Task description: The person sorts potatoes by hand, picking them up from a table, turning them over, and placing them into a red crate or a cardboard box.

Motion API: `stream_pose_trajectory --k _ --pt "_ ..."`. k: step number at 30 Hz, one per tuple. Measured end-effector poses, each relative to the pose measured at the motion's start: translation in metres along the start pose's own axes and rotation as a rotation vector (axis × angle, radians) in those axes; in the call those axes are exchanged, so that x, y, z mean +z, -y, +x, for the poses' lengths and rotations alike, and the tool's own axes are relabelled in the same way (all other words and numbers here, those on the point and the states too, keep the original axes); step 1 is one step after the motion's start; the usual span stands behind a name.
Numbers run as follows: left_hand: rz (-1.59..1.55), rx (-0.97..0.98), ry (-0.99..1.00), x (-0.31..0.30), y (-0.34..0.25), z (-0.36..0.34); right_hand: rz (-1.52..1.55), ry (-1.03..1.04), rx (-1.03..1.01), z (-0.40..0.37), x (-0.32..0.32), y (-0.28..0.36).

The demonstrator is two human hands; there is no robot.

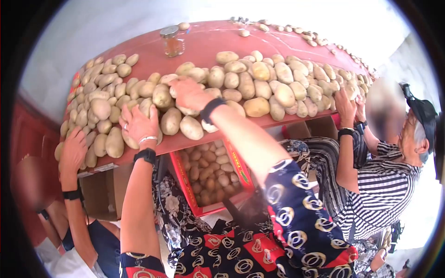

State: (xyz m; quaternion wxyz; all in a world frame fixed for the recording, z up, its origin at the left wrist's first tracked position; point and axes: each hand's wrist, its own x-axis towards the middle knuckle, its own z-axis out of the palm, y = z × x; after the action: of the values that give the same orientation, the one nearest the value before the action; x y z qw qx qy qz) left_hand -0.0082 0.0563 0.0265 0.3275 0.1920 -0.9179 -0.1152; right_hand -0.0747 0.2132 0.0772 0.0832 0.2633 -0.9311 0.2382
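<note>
A thick layer of potatoes [245, 85] covers the near side of the red table. My left hand [139, 124], wearing a ring, a bracelet and a black wristband, lies on the potatoes at the table's front edge with its fingers spread. To its right, my right hand [189, 94] reaches over the heap, its fingers bent down around a pale potato [173, 91]; the fingertips are partly hidden. Larger potatoes [191, 128] lie just below my right hand. Beneath the table edge, between my arms, stands a red-rimmed box [185, 187] holding several potatoes.
A lidded glass jar [172, 41] stands on the red table [204, 34]. Another person's hand [73, 150] touches potatoes at the left. At the right, a person in a striped shirt [384, 185] handles potatoes. Cardboard boxes [99, 192] sit below the table.
</note>
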Motion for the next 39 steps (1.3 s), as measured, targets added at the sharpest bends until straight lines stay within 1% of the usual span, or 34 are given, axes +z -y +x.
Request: stream_pose_trajectory --k 2,4,6,7,9,10,11,12,13,14,15,16,17,18,19,20,21,22,24,26,27,28,29,30,31,32,33,35,37,38,39 --pt "0.02 0.006 -0.002 0.002 0.007 -0.001 -0.044 -0.02 0.012 -0.003 0.009 0.0" --pt "0.081 0.025 -0.02 0.006 0.005 0.0 -0.01 -0.017 0.067 -0.001 0.012 0.001" --pt "0.018 0.019 0.001 -0.003 -0.001 0.0 -0.085 -0.05 0.021 0.0 0.014 0.0" --pt "0.003 0.03 -0.004 -0.008 -0.005 0.001 -0.096 -0.063 0.029 0.003 0.012 -0.002" --pt "0.123 -0.021 0.062 -0.015 -0.011 -0.001 -0.054 0.002 0.018 0.003 0.002 -0.001" --pt "0.127 -0.023 0.069 -0.015 -0.014 -0.002 0.125 -0.188 -0.031 -0.005 0.0 -0.005" --pt "0.124 0.057 0.041 -0.013 -0.013 0.0 0.326 -0.365 -0.077 -0.021 -0.008 0.0" --pt "0.15 0.126 0.022 -0.013 -0.002 0.0 0.533 -0.29 0.147 -0.037 -0.026 0.008" --pt "0.153 0.158 -0.004 -0.008 0.002 -0.001 0.456 -0.313 0.007 -0.055 -0.031 -0.004" --pt "0.164 0.184 0.071 -0.02 0.001 0.001 0.375 -0.345 -0.133 -0.073 -0.036 -0.015" --pt "0.11 0.134 0.026 -0.018 0.0 -0.001 0.295 -0.382 -0.269 -0.092 -0.042 -0.027" --pt "0.097 0.117 -0.036 -0.013 0.001 -0.003 1.161 -0.291 0.215 -0.101 -0.034 -0.032" --pt "0.081 0.073 0.01 -0.009 0.001 -0.001 1.621 -0.205 0.37 -0.122 -0.045 -0.024" --pt "0.032 0.022 -0.02 -0.003 -0.001 -0.002 2.064 -0.121 0.529 -0.142 -0.055 -0.018" --pt "-0.004 0.003 0.012 0.0 0.0 0.001 2.087 -0.103 0.533 -0.157 -0.046 -0.021" --pt "-0.023 0.014 -0.013 0.011 0.004 0.001 2.096 -0.122 0.633 -0.17 -0.033 -0.027" --pt "-0.015 0.002 -0.012 0.006 0.003 0.0 2.096 -0.142 0.731 -0.178 -0.029 -0.02" --pt "-0.012 -0.006 -0.002 0.003 0.0 -0.001 2.03 -0.206 0.831 -0.183 -0.019 -0.013" --pt "-0.011 -0.007 0.004 0.005 0.001 -0.002 1.695 -0.013 0.81 -0.19 -0.003 -0.008" --pt "-0.017 -0.011 -0.004 0.003 0.004 0.0 1.392 0.181 0.728 -0.194 0.018 -0.001" --pt "-0.009 -0.019 0.017 -0.001 0.003 0.0 1.282 0.255 0.652 -0.198 0.036 -0.003" --pt "-0.018 -0.027 0.034 -0.004 -0.002 0.0 1.075 0.297 0.623 -0.204 0.052 -0.005" --pt "-0.007 -0.016 0.042 -0.007 -0.003 0.0 0.83 0.402 0.683 -0.204 0.053 0.005" --pt "-0.016 -0.027 0.049 -0.005 -0.003 -0.001 0.831 0.318 0.516 -0.219 0.095 -0.016" --pt "-0.044 -0.036 0.05 -0.006 -0.003 -0.001 0.963 0.367 0.521 -0.226 0.113 -0.023" --pt "-0.06 -0.043 0.058 -0.007 -0.003 0.0 0.822 0.369 0.554 -0.219 0.086 0.002" --pt "-0.066 -0.038 0.048 -0.009 -0.004 0.0 0.797 0.338 0.535 -0.219 0.075 0.011" --pt "-0.039 -0.038 0.089 -0.012 -0.004 -0.001 0.771 0.306 0.517 -0.213 0.058 0.018" --pt "-0.069 -0.038 0.075 -0.012 -0.005 -0.001 0.806 0.232 0.369 -0.205 0.029 0.018" --pt "-0.094 -0.042 0.064 -0.011 -0.005 0.0 0.829 0.162 0.39 -0.199 0.008 0.019" --pt "-0.079 -0.031 0.046 -0.01 -0.005 -0.001 0.755 0.059 0.353 -0.193 -0.004 0.009"
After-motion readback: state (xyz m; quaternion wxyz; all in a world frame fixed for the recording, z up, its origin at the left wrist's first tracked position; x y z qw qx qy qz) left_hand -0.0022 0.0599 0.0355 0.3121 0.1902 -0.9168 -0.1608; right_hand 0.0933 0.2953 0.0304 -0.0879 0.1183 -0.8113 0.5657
